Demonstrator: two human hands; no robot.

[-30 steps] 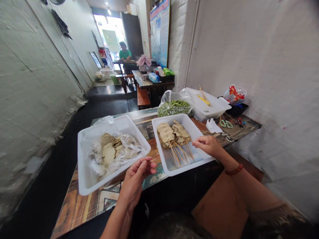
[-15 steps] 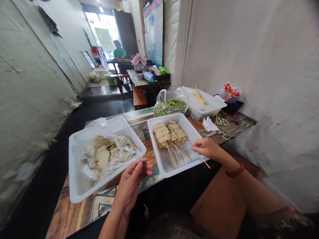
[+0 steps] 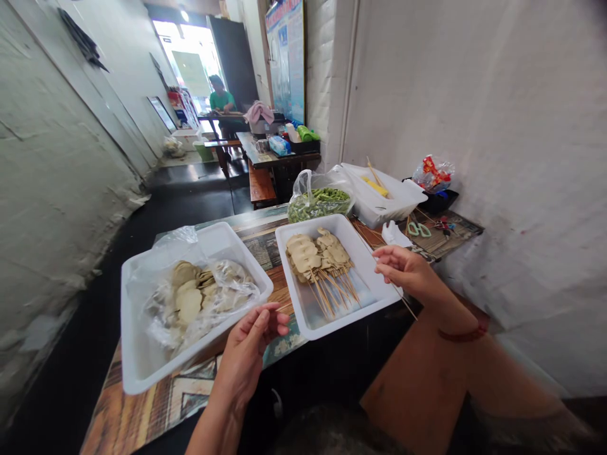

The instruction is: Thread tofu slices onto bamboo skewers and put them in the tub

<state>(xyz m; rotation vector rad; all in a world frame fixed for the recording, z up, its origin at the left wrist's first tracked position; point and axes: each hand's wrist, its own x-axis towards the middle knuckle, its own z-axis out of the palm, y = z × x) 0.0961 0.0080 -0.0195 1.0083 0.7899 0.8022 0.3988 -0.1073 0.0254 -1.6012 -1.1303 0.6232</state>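
Note:
My right hand (image 3: 401, 268) is closed on a thin wooden skewer (image 3: 408, 307), held over the right edge of the right white tray (image 3: 379, 296). In that tray lie skewered flat, pale slices (image 3: 303, 253), their stick ends pointing toward me. My left hand (image 3: 258, 328) hovers by the near right corner of the left white tray (image 3: 142, 373), fingers loosely curled and apart, with nothing seen in them. Inside the left tray, loose round pale slices (image 3: 188, 303) lie in a clear plastic bag (image 3: 237, 275).
Behind the right tray stand a bag of green beans (image 3: 322, 203) and a white bin (image 3: 417, 197) with yellow pieces. Green-handled scissors (image 3: 419, 230), crumpled white tissue (image 3: 396, 235) and loose skewers lie at right. A person (image 3: 220, 98) sits at a far table.
My right hand has moved right and slightly up, away from the skewered slices, carrying the skewer. My left hand stays almost still. The view has shifted slightly.

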